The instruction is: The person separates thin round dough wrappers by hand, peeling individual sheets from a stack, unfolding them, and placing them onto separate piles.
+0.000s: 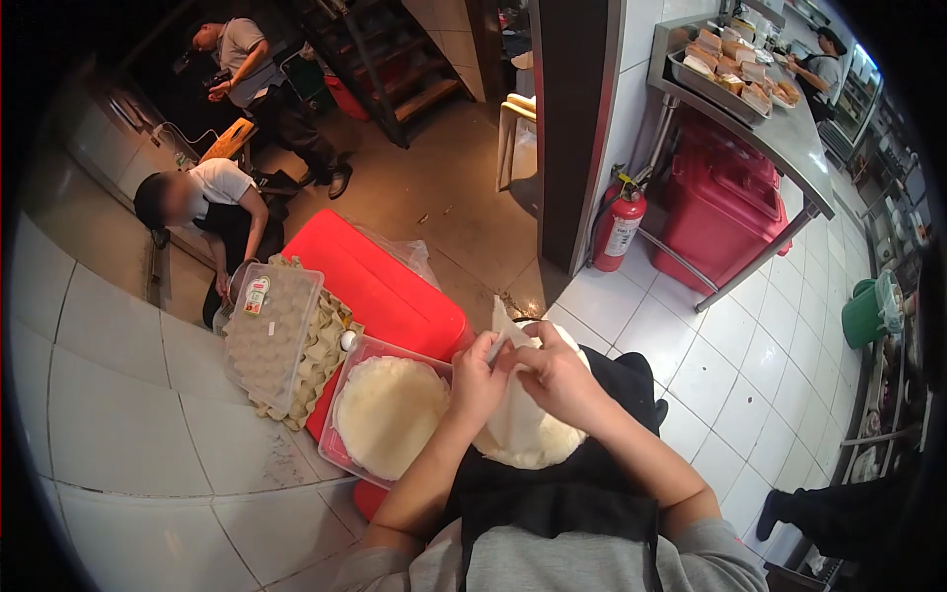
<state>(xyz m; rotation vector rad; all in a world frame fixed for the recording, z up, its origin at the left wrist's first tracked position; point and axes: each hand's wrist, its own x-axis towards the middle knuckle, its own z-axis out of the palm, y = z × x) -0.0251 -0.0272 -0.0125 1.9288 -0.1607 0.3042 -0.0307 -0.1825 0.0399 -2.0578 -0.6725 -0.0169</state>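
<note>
On my lap, over a black apron (552,508), rests a pale round stack of thin wrapper sheets (543,449). Fingers of my left hand (480,383) are closed in a pinch on a thin white wrapper sheet (505,331), whose tip sticks up above the stack. My right hand (559,375) pinches the same sheet from the other side, close to the left fingers. The fingertips partly hide where the sheet is gripped. Left of my forearm, a second round stack of wrappers (390,416) lies in a clear plastic container (343,456).
Beside the container are egg trays (296,380) with a clear lid (271,331) and a red box (385,281). A fire extinguisher (619,227), red bin (720,207) and steel table (789,148) stand right. Two people are at upper left; another person is at upper right.
</note>
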